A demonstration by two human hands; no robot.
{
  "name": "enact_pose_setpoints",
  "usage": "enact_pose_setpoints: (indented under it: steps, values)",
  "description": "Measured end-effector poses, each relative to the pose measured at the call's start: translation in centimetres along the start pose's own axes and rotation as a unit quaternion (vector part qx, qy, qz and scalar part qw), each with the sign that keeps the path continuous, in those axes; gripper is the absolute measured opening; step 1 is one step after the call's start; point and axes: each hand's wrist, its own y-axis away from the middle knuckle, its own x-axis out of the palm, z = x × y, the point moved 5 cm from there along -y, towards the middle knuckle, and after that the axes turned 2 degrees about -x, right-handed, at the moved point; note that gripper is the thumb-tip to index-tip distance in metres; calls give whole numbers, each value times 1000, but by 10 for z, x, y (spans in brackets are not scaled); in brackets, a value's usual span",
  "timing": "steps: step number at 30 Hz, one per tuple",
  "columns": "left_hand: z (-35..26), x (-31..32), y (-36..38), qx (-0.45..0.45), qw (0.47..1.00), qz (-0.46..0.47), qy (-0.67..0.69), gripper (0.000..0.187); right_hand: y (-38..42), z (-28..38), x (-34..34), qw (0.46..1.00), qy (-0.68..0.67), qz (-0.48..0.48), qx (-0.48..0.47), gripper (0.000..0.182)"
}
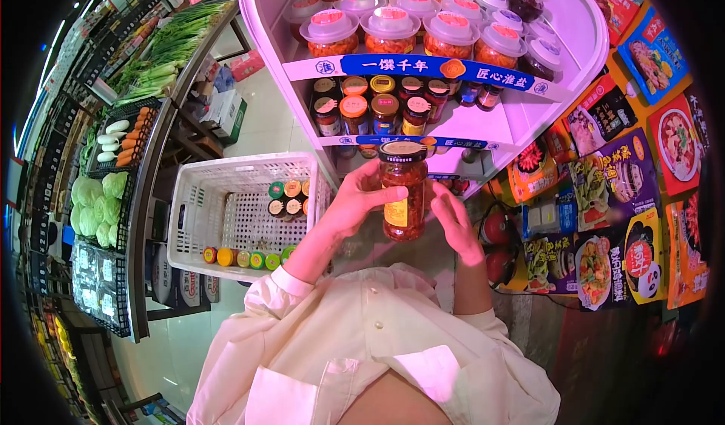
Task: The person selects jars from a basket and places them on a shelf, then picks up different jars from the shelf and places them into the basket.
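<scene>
A glass jar [411, 177] of red chunky food, with a dark lid and a yellow label, is held upright in front of my chest. My left hand [361, 198] is closed around its left side, the thumb lying across the label. To the right of the jar, my right hand [457, 225] is open, its fingers extended and pointing up towards the glass. Just beyond the jar, a white display shelf [476, 127] bears several lidded jars [385, 108] on its middle level.
Plastic tubs of red food [331, 38] fill the shelf's top. A white crate [189, 232] with several small jars stands at left on the floor. Farther left is a vegetable stand [140, 221]; packaged foods [615, 176] hang at right.
</scene>
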Motion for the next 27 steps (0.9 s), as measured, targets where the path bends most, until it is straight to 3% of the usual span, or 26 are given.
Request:
enact_pose_setpoints:
  steps: [2, 5, 8, 12, 16, 20, 23, 27]
  values:
    - [-5, 3, 1, -14, 999, 15, 41, 50, 0, -12, -10, 998, 27, -54, 21, 48]
    - [5, -7, -2, -94, 987, 36, 127, 49, -4, 0, -10, 998, 15, -65, -14, 44]
    - [9, -10, -2, -106, 983, 49, 144, 49, -2, 11, -10, 996, -7, -92, -14, 42]
    - [6, -6, -2, -29, 999, 15, 4, 53, -1, 21, -10, 996, -20, -88, -27, 46]
    - [20, 0, -8, 45, 989, 5, -137, 63, -5, 31, 1, 993, -2, -88, -74, 65]
    - [28, 6, -7, 80, 973, 5, -218, 67, -6, 25, 1, 980, 142, -101, -92, 84]
    - [43, 0, -14, 157, 937, 0, -311, 73, -5, 23, 2, 966, 223, -116, -67, 84]
    - [52, -1, -23, 193, 915, -5, -353, 76, -9, 21, -2, 955, 261, -130, -61, 78]
